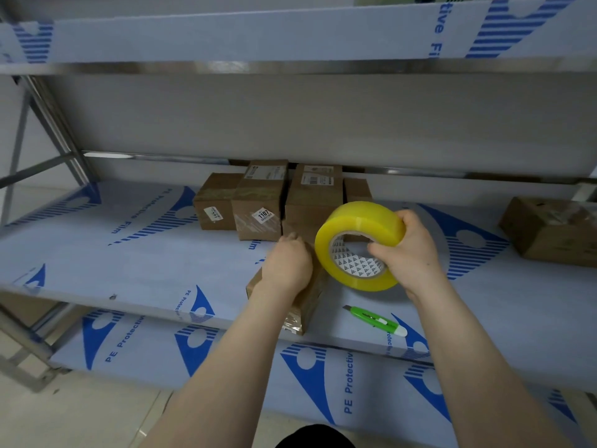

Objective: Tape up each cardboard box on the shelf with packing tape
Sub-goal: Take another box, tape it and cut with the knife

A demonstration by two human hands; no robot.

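step: I judge this as laying tape onto the front box (305, 307), strip start or press-down; no free tape strand is visible to me.
do it well: I'd pin the tape end under the left fingers, pull the roll straight back toward me along the seam, keep tension so it doesn't wrinkle, and wrap it over the near edge before cutting.
risk: the front box sits at the shelf lip with its near corner poking out, so a hard pull could drag it off. I'd bear down with the left palm.
cutter: the green box cutter (376, 320) lies on the shelf (129, 253) just right of the front box, untouched and in easy reach for the cut.
left hand (286, 263): palm down on top of the front box, fingers mostly flat and pressing, tips at the far edge. I can't tell if a tape end is under them.
right hand (412, 250): curled round the yellow tape roll (355, 221), thumb in the core, fingers over the outer rim. The roll is held up on edge just right of the left hand, above the box.
back boxes (258, 205): a cluster against the rear rail, labels and glossy tape on some; I judge those done.
side box (552, 231): far right, well apart and tilted; its tape state is unclear.
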